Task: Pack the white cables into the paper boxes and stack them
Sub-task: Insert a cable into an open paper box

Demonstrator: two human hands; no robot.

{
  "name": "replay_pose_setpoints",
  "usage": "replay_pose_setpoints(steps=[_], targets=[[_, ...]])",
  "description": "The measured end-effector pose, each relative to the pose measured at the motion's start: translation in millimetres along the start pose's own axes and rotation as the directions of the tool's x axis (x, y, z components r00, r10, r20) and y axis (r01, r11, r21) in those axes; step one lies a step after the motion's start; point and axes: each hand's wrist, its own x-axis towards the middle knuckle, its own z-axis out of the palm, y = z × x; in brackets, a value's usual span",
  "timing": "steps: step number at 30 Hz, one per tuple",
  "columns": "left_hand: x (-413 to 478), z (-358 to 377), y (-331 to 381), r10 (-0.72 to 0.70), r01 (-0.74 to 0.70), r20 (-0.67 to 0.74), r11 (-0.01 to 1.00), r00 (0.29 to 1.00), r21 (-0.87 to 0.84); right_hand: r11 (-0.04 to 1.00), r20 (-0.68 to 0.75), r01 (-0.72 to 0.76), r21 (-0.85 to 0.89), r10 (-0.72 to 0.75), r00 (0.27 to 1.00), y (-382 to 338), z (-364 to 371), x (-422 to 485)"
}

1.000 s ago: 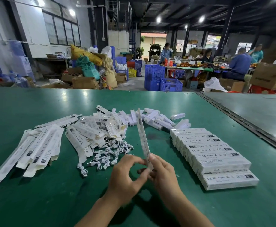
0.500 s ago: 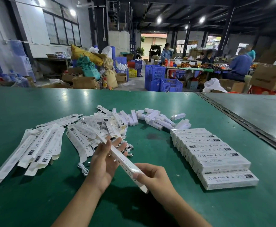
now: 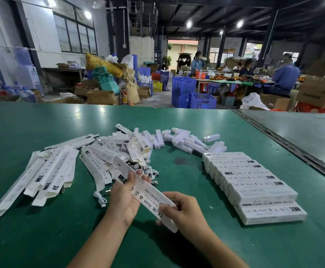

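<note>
Holding one long white paper box (image 3: 148, 197) in both hands, we have it slanted above the green table (image 3: 42, 238), its far end pointing up-left toward the pile and its near end toward us. Our left hand (image 3: 124, 200) is curled round the upper half of the box, with the thumb across the printed face. Our right hand (image 3: 183, 211) pinches the lower half from the right side, and the near end of the box sticks out below this hand. The white cables (image 3: 150, 174) lie in a loose heap on the table just beyond the fingers of the left hand. One single cable (image 3: 100, 200) lies alone to the left of that hand. Flat unfolded boxes (image 3: 49, 176) are spread further left. Packed boxes (image 3: 254, 188) lie in overlapping rows on the right, well apart from the right hand. Whether a cable is inside the held box, we cannot tell.
</note>
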Motion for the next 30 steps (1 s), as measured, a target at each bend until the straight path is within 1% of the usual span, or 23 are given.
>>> replay_pose_setpoints(steps=[2,3,5,6,7,8,10,12,13,14,15,19,23,25,28,30], targets=[[0.4,0.4,-0.3,0.022,-0.022,0.015,0.999,1.0,0.028,1.0,-0.025,0.008,0.011,-0.007,1.0,1.9,0.7,1.0],[0.2,0.7,-1.0,0.044,-0.046,0.027,0.996,0.999,0.08,1.0,-0.059,0.019,0.014,-0.018,0.998,2.9,0.3,1.8],[-0.6,-0.6,-6.6,0.126,-0.13,0.034,0.962,0.991,0.241,0.999,-0.151,0.036,0.037,-0.03,0.988,4.5,-1.5,3.8],[-2.0,-1.5,-10.9,0.182,-0.186,0.043,0.922,0.982,0.34,0.996,-0.193,0.042,0.079,-0.027,0.981,4.6,-2.8,5.2],[-3.9,-2.2,-15.6,0.243,-0.249,0.074,0.858,0.967,0.449,0.991,-0.226,0.048,0.122,-0.02,0.974,4.7,-4.3,7.0],[-5.7,-3.4,-20.3,0.294,-0.319,0.136,0.769,0.946,0.554,0.987,-0.254,0.052,0.151,-0.012,0.967,4.8,-6.0,8.6],[-9.8,-6.2,-29.0,0.33,-0.455,0.319,0.551,0.889,0.699,0.983,-0.292,0.053,0.177,0.001,0.956,5.4,-9.6,10.0],[-12.2,-8.8,-34.9,0.292,-0.561,0.483,0.336,0.826,0.757,0.979,-0.303,0.053,0.198,0.01,0.953,7.5,-12.6,9.6],[-14.0,-8.7,-36.9,0.257,-0.593,0.538,0.248,0.803,0.766,0.98,-0.31,0.049,0.195,0.014,0.951,8.4,-13.3,9.4],[-16.1,-7.6,-38.3,0.223,-0.61,0.572,0.187,0.789,0.77,0.981,-0.318,0.045,0.189,0.018,0.948,9.0,-13.6,9.1],[-17.6,-6.6,-40.0,0.2,-0.616,0.586,0.15,0.785,0.774,0.981,-0.322,0.047,0.19,0.017,0.947,9.7,-13.7,9.2],[-16.8,-6.8,-41.7,0.201,-0.611,0.585,0.101,0.786,0.785,0.981,-0.313,0.071,0.178,-0.012,0.95,10.2,-13.9,10.9],[-14.2,-11.2,-40.8,0.174,-0.637,0.62,0.064,0.765,0.768,0.982,-0.249,0.093,0.167,-0.049,0.967,6.2,-12.2,7.5],[-13.2,-12.6,-40.9,0.185,-0.64,0.62,0.075,0.762,0.765,0.984,-0.226,0.084,0.156,-0.048,0.973,6.0,-12.1,6.2],[-11.7,-13.3,-39.3,0.237,-0.625,0.588,0.128,0.773,0.77,0.984,-0.185,0.077,0.162,-0.047,0.982,5.2,-13.8,6.8],[-10.8,-14.3,-36.7,0.268,-0.614,0.565,0.163,0.781,0.772,0.985,-0.164,0.107,0.135,-0.085,0.983,4.2,-15.8,6.7]])
